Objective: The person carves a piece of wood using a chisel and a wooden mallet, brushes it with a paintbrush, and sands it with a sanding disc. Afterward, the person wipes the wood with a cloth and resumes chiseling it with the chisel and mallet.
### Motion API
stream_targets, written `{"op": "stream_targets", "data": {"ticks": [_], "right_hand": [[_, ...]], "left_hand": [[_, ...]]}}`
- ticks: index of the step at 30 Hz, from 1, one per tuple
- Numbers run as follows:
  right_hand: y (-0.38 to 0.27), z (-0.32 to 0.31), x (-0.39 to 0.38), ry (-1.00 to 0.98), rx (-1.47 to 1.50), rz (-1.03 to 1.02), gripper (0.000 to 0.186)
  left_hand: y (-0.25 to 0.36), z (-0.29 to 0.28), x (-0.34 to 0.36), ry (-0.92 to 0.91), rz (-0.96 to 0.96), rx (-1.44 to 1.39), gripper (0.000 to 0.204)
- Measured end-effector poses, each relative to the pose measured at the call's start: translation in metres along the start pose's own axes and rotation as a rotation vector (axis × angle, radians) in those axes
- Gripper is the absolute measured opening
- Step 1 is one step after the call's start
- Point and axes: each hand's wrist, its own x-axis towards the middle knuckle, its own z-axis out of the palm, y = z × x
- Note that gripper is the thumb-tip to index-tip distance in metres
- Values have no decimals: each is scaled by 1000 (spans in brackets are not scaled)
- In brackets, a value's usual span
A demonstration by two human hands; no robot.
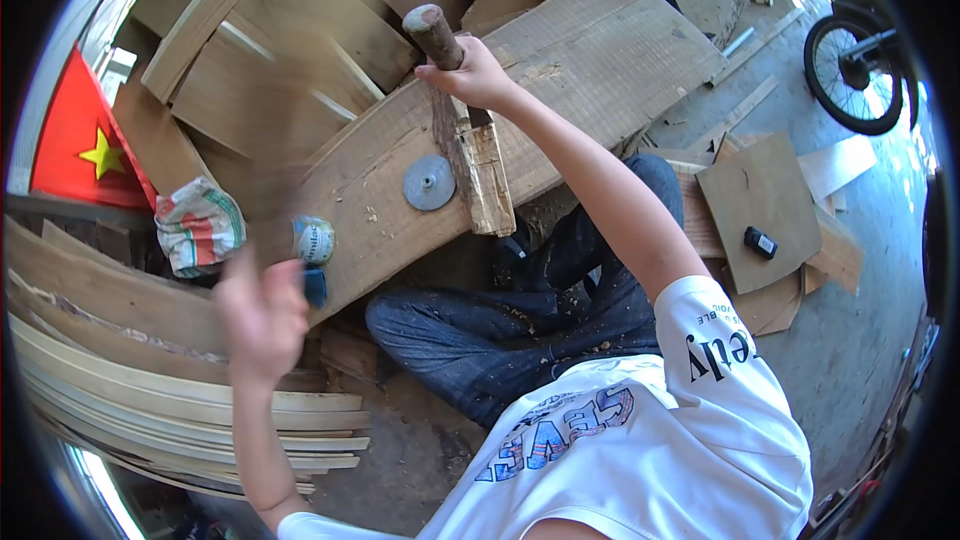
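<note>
My right hand [475, 75] is closed around the thick wooden handle of a chisel [433, 35]. Its dark blade meets a rough, splintered wood block [487, 175] lying across the plank bench. Over to the left, my left hand [265, 310] grips a wooden mallet [275, 140], raised and smeared by motion, so its exact outline is unclear. A round grey metal disc [429, 183] lies on the bench beside the block. Near my left hand stand a labelled tin can [314, 239] and a white, red and green sack [199, 227].
The wide plank bench [620, 50] runs to the upper right, before my crossed legs [470, 335]. Boards lean behind it; curved wood strips [200, 390] are stacked at left. A small black object [760, 242] rests on plywood [765, 190] at right, below a wheel [853, 75].
</note>
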Motion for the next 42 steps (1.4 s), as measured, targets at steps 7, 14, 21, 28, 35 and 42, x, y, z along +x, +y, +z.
{"op": "stream_targets", "data": {"ticks": [7,14,21,28,35,42], "right_hand": [[-5,8,-3,-55,-20,50,30],[-2,16,8,-36,4,34,28],[6,12,11,-41,29,115,27],[12,21,31,-36,93,249,28],[75,7,67,181,-138,530,31],[-14,13,6,16,374,369,26]], "left_hand": [[0,13,-50,-76,-298,-803,49],[19,-36,-44,208,252,-789,53],[3,5,12,-217,-355,-406,33],[-64,52,-4,-199,-451,-1058,23],[-97,144,-41,-53,-634,-989,24],[-154,180,-75,94,-723,-657,25]]}}
